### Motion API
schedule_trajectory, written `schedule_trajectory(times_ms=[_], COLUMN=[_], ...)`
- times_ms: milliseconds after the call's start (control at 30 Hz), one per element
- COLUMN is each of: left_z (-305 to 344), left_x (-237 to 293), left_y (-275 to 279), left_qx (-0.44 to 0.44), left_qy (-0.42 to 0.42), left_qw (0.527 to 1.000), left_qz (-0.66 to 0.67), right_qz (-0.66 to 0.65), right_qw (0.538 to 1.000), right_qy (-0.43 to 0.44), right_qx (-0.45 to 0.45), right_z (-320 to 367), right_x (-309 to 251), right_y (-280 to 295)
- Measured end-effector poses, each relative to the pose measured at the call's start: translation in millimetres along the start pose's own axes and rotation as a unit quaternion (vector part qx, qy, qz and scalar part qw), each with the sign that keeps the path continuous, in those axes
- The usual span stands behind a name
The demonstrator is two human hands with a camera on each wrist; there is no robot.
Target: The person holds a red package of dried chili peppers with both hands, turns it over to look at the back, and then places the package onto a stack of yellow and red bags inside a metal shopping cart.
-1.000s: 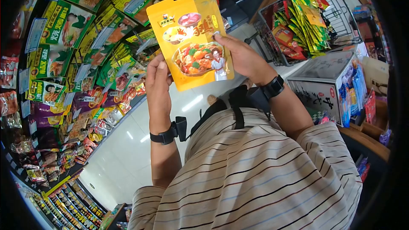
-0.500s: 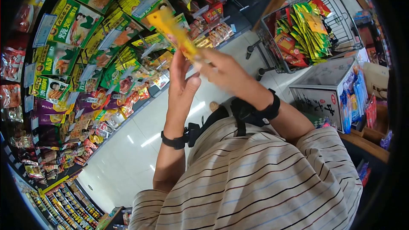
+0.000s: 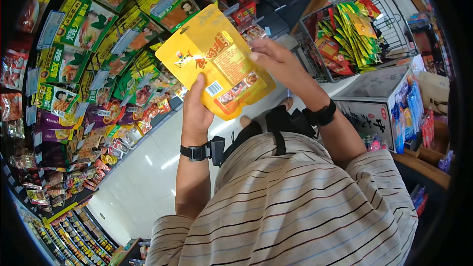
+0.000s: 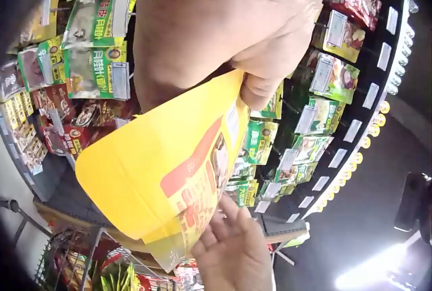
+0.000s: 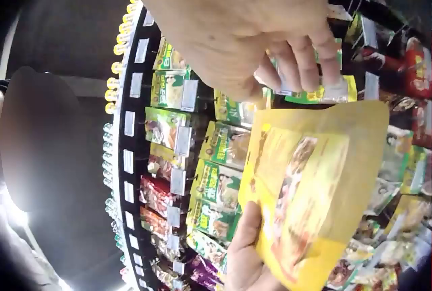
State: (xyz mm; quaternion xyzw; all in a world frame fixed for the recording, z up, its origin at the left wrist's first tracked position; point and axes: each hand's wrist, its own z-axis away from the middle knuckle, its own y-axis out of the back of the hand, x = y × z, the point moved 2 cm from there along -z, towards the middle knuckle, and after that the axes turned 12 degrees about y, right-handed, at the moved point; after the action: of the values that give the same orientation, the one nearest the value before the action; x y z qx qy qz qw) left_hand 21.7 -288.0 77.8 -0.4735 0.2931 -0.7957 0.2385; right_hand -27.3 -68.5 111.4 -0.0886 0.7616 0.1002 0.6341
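A yellow food pouch point(image 3: 209, 81) is held up in front of the body, its printed back with a barcode point(image 3: 213, 88) facing the head camera. My left hand point(image 3: 197, 113) grips it at the lower left edge, thumb on the printed side and the other fingers hidden behind. Beside the pouch's right edge is my right hand point(image 3: 283, 66), its fingers loosely extended. In the right wrist view the fingers of that hand point(image 5: 250, 34) hang relaxed near the pouch's edge, pinching nothing.
Shelves of hanging seasoning packets point(image 3: 81, 29) with price tags curve along the left. A wire shopping cart point(image 3: 318, 71) holding green and red packets point(image 3: 352, 32) stands at the upper right. Below it is a white box point(image 3: 369, 93) with dark lettering. Shiny floor point(image 3: 143, 182) runs between.
The pouch has been turned over from its picture side, through edge-on, to its printed back. My left hand kept hold of it, while my right hand has let go of its edge.
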Motion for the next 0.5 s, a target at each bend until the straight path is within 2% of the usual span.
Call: schedule_trajectory(times_ms=[33,133,333,500], left_z=[0.1,1.2,3.9,6.9], left_x=[-0.4,-1.8,-3.5,-2.4], left_y=[-1.3,-3.6,-7.4,-11.1], left_qx=[0.0,0.0,-0.01,-0.011], left_qy=[0.002,0.004,0.006,0.001], left_qw=[1.0,1.0,1.0,1.0], left_qz=[-0.005,-0.013,-0.001,-0.005], right_qz=[-0.055,-0.131,-0.225,-0.24], right_qw=[0.997,0.982,0.967,0.963], right_qy=[-0.05,-0.12,-0.118,-0.119], right_qx=[-0.024,-0.058,0.0,0.018], right_z=[1.9,10.2,16.5,17.5], right_x=[4.5,31.4,22.7,19.8], right_y=[-0.8,-2.5,-9.2,-8.1])
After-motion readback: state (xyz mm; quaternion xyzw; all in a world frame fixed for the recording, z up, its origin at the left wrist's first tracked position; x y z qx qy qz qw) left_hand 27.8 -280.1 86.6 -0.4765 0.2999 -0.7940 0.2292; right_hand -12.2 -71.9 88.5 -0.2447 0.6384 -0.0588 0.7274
